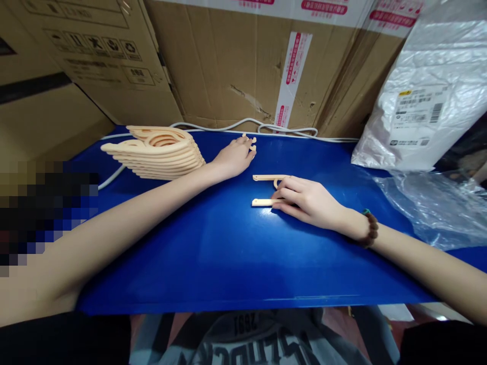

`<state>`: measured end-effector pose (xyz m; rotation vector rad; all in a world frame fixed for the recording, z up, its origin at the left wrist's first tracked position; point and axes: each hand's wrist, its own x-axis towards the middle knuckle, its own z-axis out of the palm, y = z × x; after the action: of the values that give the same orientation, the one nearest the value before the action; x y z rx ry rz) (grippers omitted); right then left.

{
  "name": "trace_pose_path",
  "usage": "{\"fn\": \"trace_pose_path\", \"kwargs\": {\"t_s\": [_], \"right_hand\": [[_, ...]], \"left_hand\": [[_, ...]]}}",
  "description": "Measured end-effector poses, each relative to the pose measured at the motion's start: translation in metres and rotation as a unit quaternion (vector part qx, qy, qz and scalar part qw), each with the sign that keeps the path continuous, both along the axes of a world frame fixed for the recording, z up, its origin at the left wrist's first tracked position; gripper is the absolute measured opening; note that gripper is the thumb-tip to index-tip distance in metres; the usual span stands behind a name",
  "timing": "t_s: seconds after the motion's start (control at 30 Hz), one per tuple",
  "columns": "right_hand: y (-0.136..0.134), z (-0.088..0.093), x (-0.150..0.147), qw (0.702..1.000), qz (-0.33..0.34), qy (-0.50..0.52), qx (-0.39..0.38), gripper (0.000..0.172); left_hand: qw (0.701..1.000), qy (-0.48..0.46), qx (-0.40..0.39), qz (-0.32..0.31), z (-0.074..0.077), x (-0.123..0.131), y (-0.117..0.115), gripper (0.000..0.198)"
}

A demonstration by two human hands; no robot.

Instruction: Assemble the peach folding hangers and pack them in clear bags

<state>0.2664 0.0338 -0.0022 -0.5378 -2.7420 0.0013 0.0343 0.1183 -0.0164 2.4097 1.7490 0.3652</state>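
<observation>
My right hand [304, 199] is closed around a cream plastic part [266, 178] with two straight prongs pointing left and a curved piece between them. The lower prong is pinched between the fingers and thumb, and the rest of the part is hidden under the hand. Farther back, my left hand [236, 156] has its fingers bent down over small cream pieces [251, 144], whose ends show past the fingertips. Beside the left forearm leans a stack of several flat cream plastic pieces [160, 157] with curved cut-outs.
Everything lies on a blue tabletop [228, 253]. A white cable [228, 123] runs along its back, before cardboard boxes [228, 66]. At the right are a white labelled plastic bag [414, 111] and a clear plastic bag [429, 203].
</observation>
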Motion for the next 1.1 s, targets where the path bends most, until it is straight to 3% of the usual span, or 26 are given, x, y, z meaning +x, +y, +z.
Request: {"fn": "trace_pose_path", "kwargs": {"t_s": [0.17, 0.43, 0.53, 0.8, 0.93, 1.1], "right_hand": [[-0.001, 0.000, 0.000, 0.999, -0.039, 0.027, 0.000, 0.022], [0.001, -0.004, 0.003, 0.997, -0.075, 0.033, -0.001, 0.026], [-0.001, -0.003, 0.003, 0.997, -0.076, 0.032, 0.009, 0.025], [-0.003, -0.002, 0.005, 0.999, -0.033, 0.024, -0.032, 0.018], [-0.004, -0.001, 0.006, 0.999, -0.013, 0.019, -0.037, 0.014], [-0.006, 0.000, 0.005, 1.000, 0.012, 0.010, 0.019, 0.013]], "left_hand": [[0.999, 0.014, 0.008, -0.029, 0.005, -0.007, -0.024, 0.051], [0.991, 0.041, 0.072, -0.100, 0.015, -0.015, -0.099, 0.028], [0.986, 0.044, 0.099, -0.126, 0.015, -0.014, -0.116, 0.022], [0.974, 0.000, 0.182, -0.134, 0.000, -0.011, -0.118, 0.018], [0.984, -0.085, 0.108, -0.115, 0.000, -0.012, -0.117, 0.025], [0.982, -0.161, 0.033, -0.096, 0.005, -0.013, -0.117, 0.029]]}}
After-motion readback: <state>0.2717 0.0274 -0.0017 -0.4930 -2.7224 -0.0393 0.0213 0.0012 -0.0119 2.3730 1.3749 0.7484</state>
